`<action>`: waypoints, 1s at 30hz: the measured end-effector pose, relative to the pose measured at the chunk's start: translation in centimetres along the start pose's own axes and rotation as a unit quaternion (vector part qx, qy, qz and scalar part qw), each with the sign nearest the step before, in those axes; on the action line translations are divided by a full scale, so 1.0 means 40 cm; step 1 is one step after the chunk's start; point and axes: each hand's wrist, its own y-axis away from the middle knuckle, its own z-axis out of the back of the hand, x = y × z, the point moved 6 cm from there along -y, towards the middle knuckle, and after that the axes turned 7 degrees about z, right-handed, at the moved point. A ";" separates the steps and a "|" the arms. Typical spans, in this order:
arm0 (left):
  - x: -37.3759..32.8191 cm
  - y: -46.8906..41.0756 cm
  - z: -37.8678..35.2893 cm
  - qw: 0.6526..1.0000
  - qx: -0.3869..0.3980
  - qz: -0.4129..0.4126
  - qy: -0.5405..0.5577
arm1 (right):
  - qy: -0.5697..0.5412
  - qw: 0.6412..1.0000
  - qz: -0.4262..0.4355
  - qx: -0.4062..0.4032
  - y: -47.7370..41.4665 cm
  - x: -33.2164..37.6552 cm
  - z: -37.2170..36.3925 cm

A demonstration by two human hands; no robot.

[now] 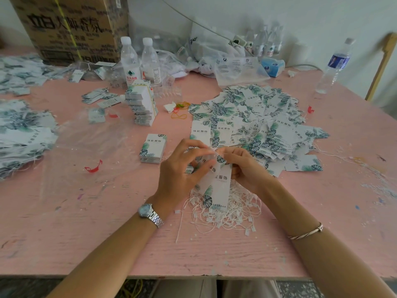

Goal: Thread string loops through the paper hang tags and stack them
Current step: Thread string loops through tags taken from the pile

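Both hands meet over the pink table [107, 233]. My left hand [182, 168] and my right hand [242, 166] pinch the top end of a white hang tag [217, 186] printed with green leaves, which hangs down between them. Under the tag lies a tangle of white string loops [227, 214]. A small neat stack of unthreaded tags [153, 148] sits just left of my left hand. A large loose heap of threaded tags [257, 123] spreads behind and right of my hands.
A tall banded pile of tags [141, 104] stands behind the small stack. More tag heaps [21, 130] cover the left side. Water bottles [139, 61], plastic bags [214, 52] and a cardboard box [71, 26] line the back. Another bottle [335, 65] stands far right.
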 end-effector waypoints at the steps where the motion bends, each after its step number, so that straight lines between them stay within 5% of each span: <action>1: -0.003 -0.001 0.002 1.000 -0.006 -0.006 -0.008 | 0.011 1.000 -0.001 0.004 0.000 0.000 -0.001; 12: -0.010 0.003 -0.008 0.998 -0.004 -0.054 -0.039 | 0.029 1.000 -0.005 0.007 0.001 -0.004 0.001; 17: 0.003 0.001 -0.011 0.999 0.001 0.001 -0.034 | -0.046 0.997 -0.002 -0.059 -0.007 0.011 0.029; 23: 0.013 -0.002 -0.005 0.983 -0.015 0.136 0.122 | -0.143 0.983 0.035 -0.112 -0.011 0.032 0.078; 30: 0.019 0.002 -0.010 0.966 -0.004 0.183 0.184 | -0.130 0.966 0.056 -0.216 -0.005 0.040 0.127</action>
